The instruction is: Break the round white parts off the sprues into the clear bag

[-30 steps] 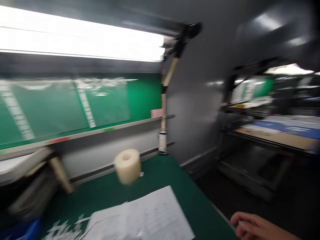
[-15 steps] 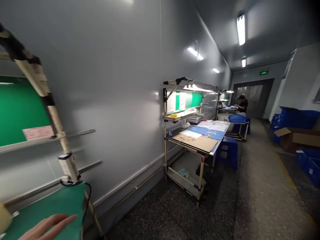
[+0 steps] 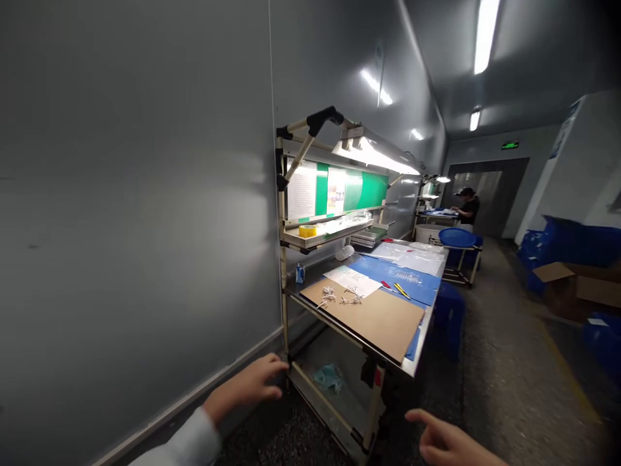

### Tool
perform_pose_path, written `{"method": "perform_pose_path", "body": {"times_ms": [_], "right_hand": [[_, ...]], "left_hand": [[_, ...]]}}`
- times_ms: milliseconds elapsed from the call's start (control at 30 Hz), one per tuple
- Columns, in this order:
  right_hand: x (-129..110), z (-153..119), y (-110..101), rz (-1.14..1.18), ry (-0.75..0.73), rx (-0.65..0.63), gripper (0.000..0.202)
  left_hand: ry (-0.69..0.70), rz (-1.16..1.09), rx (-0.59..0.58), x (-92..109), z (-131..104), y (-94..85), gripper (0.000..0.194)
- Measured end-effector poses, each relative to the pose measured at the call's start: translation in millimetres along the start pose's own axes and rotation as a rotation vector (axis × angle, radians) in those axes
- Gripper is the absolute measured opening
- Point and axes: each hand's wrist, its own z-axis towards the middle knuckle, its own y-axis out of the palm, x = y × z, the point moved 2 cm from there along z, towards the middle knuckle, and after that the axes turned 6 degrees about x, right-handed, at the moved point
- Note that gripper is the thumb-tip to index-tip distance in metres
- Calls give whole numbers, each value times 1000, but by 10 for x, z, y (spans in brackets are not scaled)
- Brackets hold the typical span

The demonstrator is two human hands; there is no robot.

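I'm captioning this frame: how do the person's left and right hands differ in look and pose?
The left hand shows with a pale sleeve behind its wrist; the right hand shows no sleeve in view. The left hand's thumb and fingers spread apart; the right hand has one finger stretched out, the others more curled. Both look to be holding nothing.

Wears pale, whitish, plain sleeve (image 3: 191, 439) at near left, ending short of bare left hand (image 3: 255, 382). Shows right hand (image 3: 449, 441), bare too.
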Motion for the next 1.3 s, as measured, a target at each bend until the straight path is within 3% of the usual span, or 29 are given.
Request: {"method": "perform_pose_path", "body": {"times_ms": [133,267,400,500,667,867,967,1100,1200,1300], "right_hand": [[472,1054,-657,-149,-67,91,67],[865,2236,-1112,-301,-195,172,79],[1087,3450,-1348,-422,-331,187,86],[1133,4139,-1421,-458,-413,131,92],[1122,4775,-1442,-432,-535,-22,91],[964,5034,-1292,-305,-649,-160,66],[900,5052,-1233,-233,-676,-218,66],[921,5090,-1280,-160,-624,-258,86],[939,5128,-1323,-127,-592,-303,95],[921,5133,-1306,-125,-594,-343,100]], "left_hand": [[-63,-11,26,-123,1565,257,44],[-132,-2,121,-197,2796,532,43],[-244,12,219,-424,3755,751,60],[-330,-3,218,-669,4199,819,77],[-363,-74,208,-893,4474,863,106],[-318,-130,226,-736,4638,927,93],[-308,-118,207,-646,4545,835,91],[-416,-70,237,-603,4169,684,92],[-462,-54,185,-589,3988,711,73],[-456,-46,173,-580,4036,822,40]]}}
